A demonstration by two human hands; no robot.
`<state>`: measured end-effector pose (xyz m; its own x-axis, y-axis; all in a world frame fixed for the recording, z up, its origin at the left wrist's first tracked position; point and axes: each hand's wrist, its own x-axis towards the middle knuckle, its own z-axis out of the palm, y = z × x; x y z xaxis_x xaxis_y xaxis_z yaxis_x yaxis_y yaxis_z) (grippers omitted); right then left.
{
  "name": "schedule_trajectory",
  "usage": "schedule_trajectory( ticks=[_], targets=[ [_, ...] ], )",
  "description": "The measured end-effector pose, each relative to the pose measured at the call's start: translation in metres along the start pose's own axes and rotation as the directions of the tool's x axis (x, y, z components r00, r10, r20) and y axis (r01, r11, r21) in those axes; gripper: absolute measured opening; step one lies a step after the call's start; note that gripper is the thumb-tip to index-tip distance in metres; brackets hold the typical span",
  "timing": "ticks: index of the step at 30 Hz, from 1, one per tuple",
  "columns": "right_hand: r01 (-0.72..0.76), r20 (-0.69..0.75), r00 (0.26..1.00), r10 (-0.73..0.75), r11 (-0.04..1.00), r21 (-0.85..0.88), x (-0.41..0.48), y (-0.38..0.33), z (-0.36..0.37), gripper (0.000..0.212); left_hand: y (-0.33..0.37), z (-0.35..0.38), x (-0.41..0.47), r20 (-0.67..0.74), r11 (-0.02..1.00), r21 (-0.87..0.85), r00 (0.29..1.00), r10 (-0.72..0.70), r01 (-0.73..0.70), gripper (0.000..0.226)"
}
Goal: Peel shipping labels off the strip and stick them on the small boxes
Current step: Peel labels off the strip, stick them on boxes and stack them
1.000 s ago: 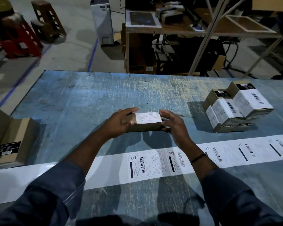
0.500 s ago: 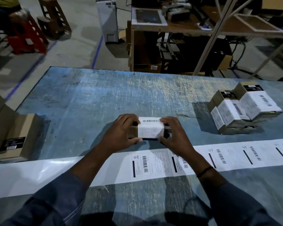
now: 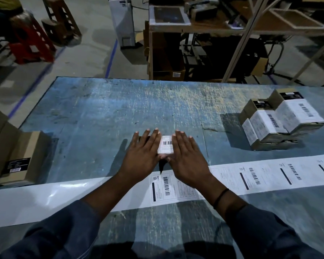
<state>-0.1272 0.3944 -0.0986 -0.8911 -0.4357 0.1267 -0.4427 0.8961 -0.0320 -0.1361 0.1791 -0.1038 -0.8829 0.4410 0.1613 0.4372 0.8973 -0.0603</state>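
1. Here, closest in, the label strip (image 3: 45,200) lies across the bench (image 3: 101,109). Its bare glossy liner runs left and its printed labels run right. The next label (image 3: 168,187) reads "CRED" beside a barcode; the finer print is too small to read. The right forearm crosses above the strip, so a sleeve could drag it or lift a label corner.
2. Just beyond, the small box (image 3: 166,145) sits on the bench between both hands. The left hand (image 3: 141,156) and right hand (image 3: 187,159) lie flat with fingers straight, pressing the wrapped label down at either end. Only a barcode shows on top. Uneven pressure could trap a crease or leave an edge unstuck, and a shove could skid the box.
3. At the left edge, an unlabelled box (image 3: 21,157) carries a black sticker that I cannot read.
4. Farthest, at the right, the labelled boxes (image 3: 281,120) are stacked unevenly, so a knock could topple them. Barcodes show, but no legible words.
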Motion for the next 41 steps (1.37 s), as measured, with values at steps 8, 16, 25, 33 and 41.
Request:
schedule_trajectory(
  ticks=[8, 16, 25, 33, 41],
  targets=[
    [-0.111, 0.246, 0.966, 0.074, 0.984, 0.140, 0.020, 0.026, -0.032, 0.088, -0.012, -0.012, 0.006, 0.061, 0.988, -0.127, 0.995, -0.080, 0.087, 0.086],
    [-0.040, 0.201, 0.979, -0.029, 0.944, 0.328, 0.032, 0.030, -0.027, 0.093, -0.013, -0.017, 0.040, 0.231, 0.959, -0.274, 0.973, -0.006, 0.071, 0.090],
    [-0.046, 0.203, 0.979, -0.018, 0.950, 0.309, 0.036, 0.034, -0.038, 0.088, -0.015, -0.021, 0.039, 0.209, 0.922, -0.371, 0.978, -0.028, 0.105, 0.088],
    [-0.059, 0.150, 0.988, 0.021, 0.965, 0.256, 0.015, 0.046, -0.041, 0.080, 0.002, -0.010, 0.038, -0.017, 0.949, -0.258, 0.981, -0.192, 0.181, 0.126],
    [-0.238, -0.048, 0.969, 0.242, 0.969, 0.067, -0.028, 0.053, -0.030, 0.078, 0.069, -0.015, 0.052, 0.166, 0.571, -0.702, 0.878, -0.449, 0.425, 0.034]
  ],
)
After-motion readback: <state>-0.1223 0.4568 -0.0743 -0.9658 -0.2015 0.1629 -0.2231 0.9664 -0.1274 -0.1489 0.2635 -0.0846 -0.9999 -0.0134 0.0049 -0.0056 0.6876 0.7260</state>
